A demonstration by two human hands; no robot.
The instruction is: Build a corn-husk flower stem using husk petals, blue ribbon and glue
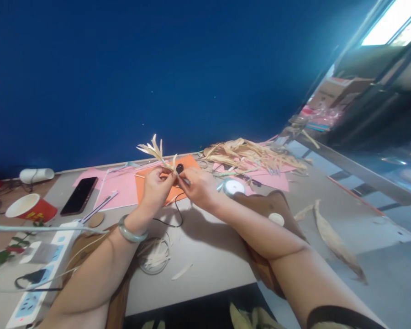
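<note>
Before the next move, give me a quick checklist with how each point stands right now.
1. Left hand pinching the pale husk piece: ok.
2. Right hand at the piece's lower end: ok; its exact grip is hidden.
3. Dark item by the right fingertips identified: cannot tell, too small.
4. Phone apart from both hands: ok.
5. Work area free of cords: not ok, a black cord loops just below the hands.
</note>
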